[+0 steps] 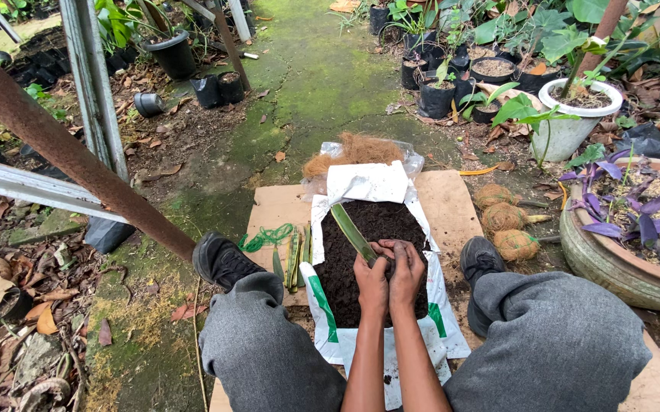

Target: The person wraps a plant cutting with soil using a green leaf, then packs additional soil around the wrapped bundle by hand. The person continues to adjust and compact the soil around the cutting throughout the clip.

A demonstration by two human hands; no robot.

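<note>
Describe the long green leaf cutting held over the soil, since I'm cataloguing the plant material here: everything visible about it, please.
The leaf cutting is a long, flat, strap-shaped piece, green with paler edges, its upper end cut straight. It lies tilted, slanting up and to the left above the dark soil in the opened white sack. Its lower end disappears between the left hand and right hand, which close together around it.

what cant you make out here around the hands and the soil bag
- Base of the long green leaf: head view, hidden by the left hand.
- What the right hand cups: covered by its own fingers.
- Near end of the white soil bag: behind the forearms and knees.
- Both hands' palms: turned away.
</note>
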